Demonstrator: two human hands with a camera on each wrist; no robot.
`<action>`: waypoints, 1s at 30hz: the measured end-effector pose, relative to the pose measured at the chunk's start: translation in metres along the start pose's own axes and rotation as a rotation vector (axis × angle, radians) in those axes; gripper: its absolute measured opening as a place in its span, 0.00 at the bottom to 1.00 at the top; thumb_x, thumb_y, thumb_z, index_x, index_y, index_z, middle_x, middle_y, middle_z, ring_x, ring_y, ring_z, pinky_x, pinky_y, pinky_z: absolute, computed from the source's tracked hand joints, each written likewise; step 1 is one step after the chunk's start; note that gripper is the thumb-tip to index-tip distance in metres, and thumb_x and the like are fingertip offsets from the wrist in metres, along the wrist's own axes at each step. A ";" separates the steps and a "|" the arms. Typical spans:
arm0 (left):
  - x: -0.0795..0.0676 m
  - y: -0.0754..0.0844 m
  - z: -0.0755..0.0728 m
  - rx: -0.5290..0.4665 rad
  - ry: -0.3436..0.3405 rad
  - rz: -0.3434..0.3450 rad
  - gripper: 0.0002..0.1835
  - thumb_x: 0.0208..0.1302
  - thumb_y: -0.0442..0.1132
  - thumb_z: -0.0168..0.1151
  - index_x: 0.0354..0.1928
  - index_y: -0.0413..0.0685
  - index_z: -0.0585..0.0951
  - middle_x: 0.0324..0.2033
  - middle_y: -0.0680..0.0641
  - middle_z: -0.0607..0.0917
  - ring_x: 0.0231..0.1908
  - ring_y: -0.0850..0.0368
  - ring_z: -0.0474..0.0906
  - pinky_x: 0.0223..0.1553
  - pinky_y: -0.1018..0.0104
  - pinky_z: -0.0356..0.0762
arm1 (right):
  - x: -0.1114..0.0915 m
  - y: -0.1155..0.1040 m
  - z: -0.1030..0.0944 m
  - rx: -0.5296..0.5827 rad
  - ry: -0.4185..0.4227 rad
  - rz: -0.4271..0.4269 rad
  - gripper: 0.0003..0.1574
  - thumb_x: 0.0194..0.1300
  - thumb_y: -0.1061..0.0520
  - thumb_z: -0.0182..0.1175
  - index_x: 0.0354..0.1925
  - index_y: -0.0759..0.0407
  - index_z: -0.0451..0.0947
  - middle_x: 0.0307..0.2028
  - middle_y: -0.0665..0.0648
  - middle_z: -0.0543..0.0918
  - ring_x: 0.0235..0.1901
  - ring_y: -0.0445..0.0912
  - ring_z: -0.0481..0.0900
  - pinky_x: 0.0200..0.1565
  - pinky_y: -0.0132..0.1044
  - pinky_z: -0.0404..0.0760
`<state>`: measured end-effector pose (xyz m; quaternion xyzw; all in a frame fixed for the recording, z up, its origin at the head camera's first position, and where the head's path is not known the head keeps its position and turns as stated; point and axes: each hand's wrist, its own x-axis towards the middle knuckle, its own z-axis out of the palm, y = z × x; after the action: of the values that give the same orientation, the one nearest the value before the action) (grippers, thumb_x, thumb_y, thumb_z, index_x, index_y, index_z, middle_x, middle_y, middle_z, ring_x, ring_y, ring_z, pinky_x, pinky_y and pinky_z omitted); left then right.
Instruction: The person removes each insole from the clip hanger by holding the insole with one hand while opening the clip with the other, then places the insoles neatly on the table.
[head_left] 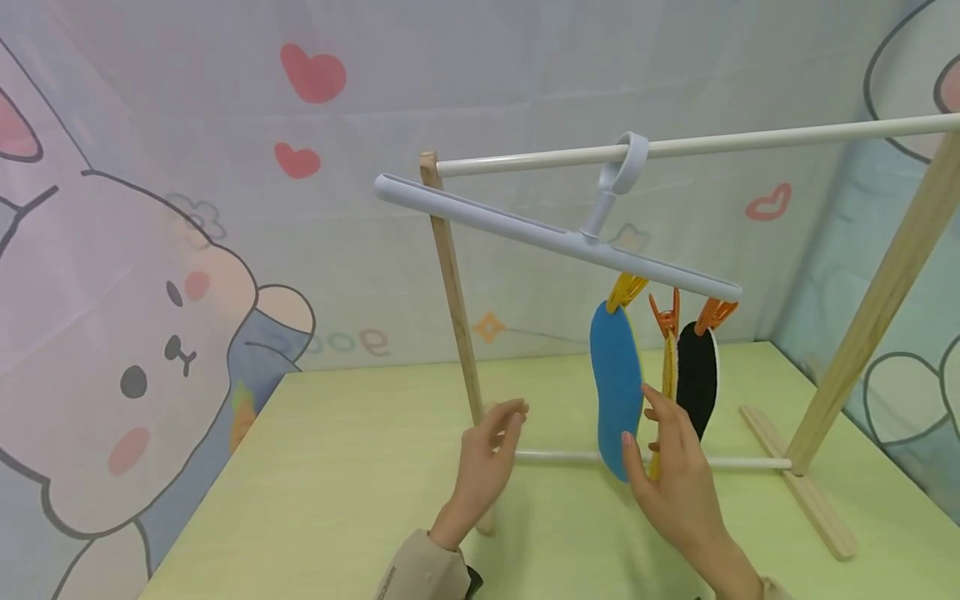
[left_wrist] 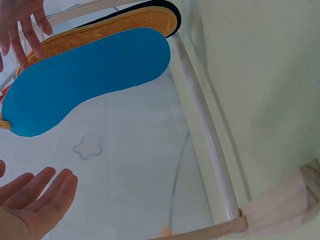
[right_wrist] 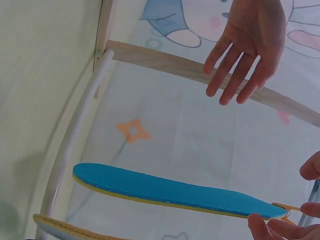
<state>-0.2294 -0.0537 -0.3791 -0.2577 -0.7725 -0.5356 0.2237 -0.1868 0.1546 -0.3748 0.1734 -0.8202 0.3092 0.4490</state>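
A blue insole [head_left: 617, 383] hangs by a yellow clothespin [head_left: 626, 292] from the right half of a pale hanger [head_left: 517, 229], which tilts down to the right. Beside it, orange clothespins [head_left: 714, 315] hold up a yellow fuzzy insole [left_wrist: 105, 31], seen edge-on in the head view, and a black insole [head_left: 697, 375]. My right hand [head_left: 678, 475] is at the blue insole's right edge, fingers spread and bent a little, gripping nothing. To the left, my left hand [head_left: 486, 457] is held up apart from the insoles, palm turned toward them, with relaxed fingers and nothing in it.
The hanger's hook loops over a white top rail [head_left: 525, 158] between wooden posts [head_left: 873, 317]. A lower white bar [head_left: 750, 462] crosses behind the hands, and a wooden foot [head_left: 813, 504] lies at right. Under it all is a yellow-green table [head_left: 322, 500], with a printed curtain behind.
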 end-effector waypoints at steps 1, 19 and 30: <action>0.002 0.000 0.001 -0.016 -0.001 -0.018 0.13 0.68 0.36 0.46 0.48 0.38 0.76 0.43 0.39 0.82 0.43 0.46 0.80 0.40 0.63 0.80 | 0.001 0.000 0.000 0.005 0.006 0.002 0.37 0.50 0.66 0.60 0.60 0.66 0.62 0.50 0.65 0.72 0.42 0.50 0.74 0.31 0.27 0.74; 0.007 -0.017 0.041 -0.220 -0.149 -0.288 0.15 0.67 0.37 0.47 0.52 0.36 0.71 0.49 0.36 0.77 0.49 0.42 0.75 0.39 0.61 0.80 | 0.031 0.003 -0.003 0.014 0.035 0.000 0.37 0.51 0.69 0.58 0.61 0.68 0.60 0.48 0.67 0.76 0.40 0.54 0.77 0.27 0.38 0.76; 0.012 0.013 0.050 -0.239 -0.167 -0.325 0.17 0.68 0.36 0.44 0.54 0.31 0.69 0.51 0.34 0.75 0.53 0.40 0.72 0.49 0.52 0.74 | 0.052 -0.003 -0.006 -0.032 -0.007 0.038 0.35 0.55 0.66 0.59 0.60 0.69 0.61 0.44 0.66 0.78 0.38 0.53 0.78 0.25 0.42 0.77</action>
<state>-0.2336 -0.0010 -0.3787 -0.1981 -0.7506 -0.6292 0.0373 -0.2088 0.1555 -0.3277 0.1519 -0.8297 0.3037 0.4430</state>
